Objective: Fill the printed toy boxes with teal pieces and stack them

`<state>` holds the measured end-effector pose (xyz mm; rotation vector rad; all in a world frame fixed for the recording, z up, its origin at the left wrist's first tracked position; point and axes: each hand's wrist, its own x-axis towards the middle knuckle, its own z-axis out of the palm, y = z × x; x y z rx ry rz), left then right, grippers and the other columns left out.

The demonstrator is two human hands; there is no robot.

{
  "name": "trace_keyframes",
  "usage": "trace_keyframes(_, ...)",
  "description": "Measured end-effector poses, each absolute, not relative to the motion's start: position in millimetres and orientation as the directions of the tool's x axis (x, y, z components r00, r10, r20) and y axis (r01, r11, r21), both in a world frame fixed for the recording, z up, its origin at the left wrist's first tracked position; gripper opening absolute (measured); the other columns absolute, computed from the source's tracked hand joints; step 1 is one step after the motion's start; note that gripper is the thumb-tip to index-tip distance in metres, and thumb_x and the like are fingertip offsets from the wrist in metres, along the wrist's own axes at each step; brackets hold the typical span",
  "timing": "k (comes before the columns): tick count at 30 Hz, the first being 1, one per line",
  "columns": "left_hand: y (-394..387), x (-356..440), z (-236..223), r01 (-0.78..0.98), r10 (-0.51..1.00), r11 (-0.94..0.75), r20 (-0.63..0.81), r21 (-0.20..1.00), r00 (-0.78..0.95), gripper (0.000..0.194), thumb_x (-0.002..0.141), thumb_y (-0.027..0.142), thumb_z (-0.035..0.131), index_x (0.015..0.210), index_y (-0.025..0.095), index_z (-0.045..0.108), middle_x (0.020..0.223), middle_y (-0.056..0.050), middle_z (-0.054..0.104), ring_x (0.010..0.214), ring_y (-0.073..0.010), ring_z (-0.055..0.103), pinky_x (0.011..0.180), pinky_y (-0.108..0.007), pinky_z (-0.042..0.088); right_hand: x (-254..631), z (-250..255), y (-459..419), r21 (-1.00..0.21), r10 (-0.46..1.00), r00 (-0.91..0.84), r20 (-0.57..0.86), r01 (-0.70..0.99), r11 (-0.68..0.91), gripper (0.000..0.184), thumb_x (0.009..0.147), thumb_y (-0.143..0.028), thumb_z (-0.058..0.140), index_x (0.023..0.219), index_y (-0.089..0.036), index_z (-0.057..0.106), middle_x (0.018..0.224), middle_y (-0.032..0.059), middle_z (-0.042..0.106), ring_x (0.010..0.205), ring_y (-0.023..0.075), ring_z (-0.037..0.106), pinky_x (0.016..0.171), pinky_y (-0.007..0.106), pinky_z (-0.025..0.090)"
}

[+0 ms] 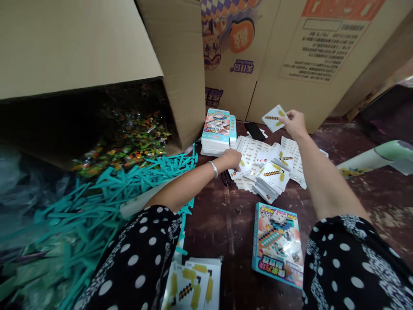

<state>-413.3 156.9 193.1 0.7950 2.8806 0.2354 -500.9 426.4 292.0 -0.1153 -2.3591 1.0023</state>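
Note:
My right hand (295, 123) is raised above the far side of the paper pile. Its fingers pinch one edge of a white printed card (272, 118) with a brown and yellow pickaxe picture. Lower and to the left, my left hand (231, 159) is closed at the near edge of another printed card (244, 165); its fingertips are partly hidden. Between the hands lies a spread of instruction sheets (253, 148), with a neat stack of pickaxe cards (272, 176) on the near side. Just beyond my left hand stands a stack of flat toy boxes (217, 129).
A colourful toy box (278, 245) lies in front of me, with large cards (195, 284) to its left. Teal plastic pieces (129, 189) heap on the left below an open carton (180, 86) of small bags. A black phone-like object (254, 131) lies by the big printed cartons (258, 51).

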Motion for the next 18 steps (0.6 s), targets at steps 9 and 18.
trace_keyframes(9,132,-411,208,0.383,0.468,0.801,-0.081,0.46,-0.88,0.048,0.075,0.036,0.098,0.112,0.011,0.081,0.12,-0.016,0.083,0.116,-0.0346,0.077,0.097,-0.035,0.06,-390,318,405,-0.944,0.323,-0.899,0.296,-0.223,0.245,0.025,0.094,-0.002,0.078,0.084,-0.017,0.061,0.081,0.0014,0.074,0.066,0.0121,0.068,0.074,0.032,0.06)
trace_keyframes(18,96,-369,212,0.169,0.683,0.375,-0.148,0.912,-0.715,0.022,0.092,0.033,0.08,0.104,0.016,0.075,0.1,-0.007,0.082,0.092,-0.0195,0.077,0.084,-0.03,0.064,-305,272,373,-0.928,-0.217,-0.975,0.045,-0.121,0.353,0.049,0.068,-0.059,0.103,0.079,-0.023,0.071,0.082,0.0041,0.077,0.076,0.0193,0.073,0.069,0.032,0.063)
